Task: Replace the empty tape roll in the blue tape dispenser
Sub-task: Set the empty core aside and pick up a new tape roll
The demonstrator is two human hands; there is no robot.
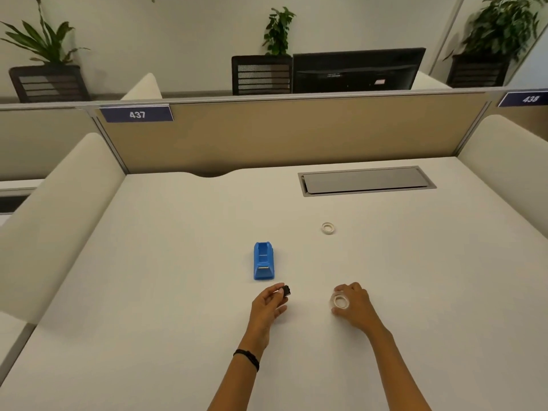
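White desk [178, 292] held everything; left hand [267, 307] pinched a small black hub [286, 291] in its fingertips, blue tape dispenser [263, 261] just beyond them; right hand [353, 307] fingers curled around a clear tape roll [340, 301]; empty roll [328, 228] lay far past them.

a pale white desk [184, 307] carries a blue tape dispenser [263, 261] standing near its middle. a small, thin tape ring [328, 228] lies flat toward the far right. a grey hatch [366, 180] is set flush near the far edge.
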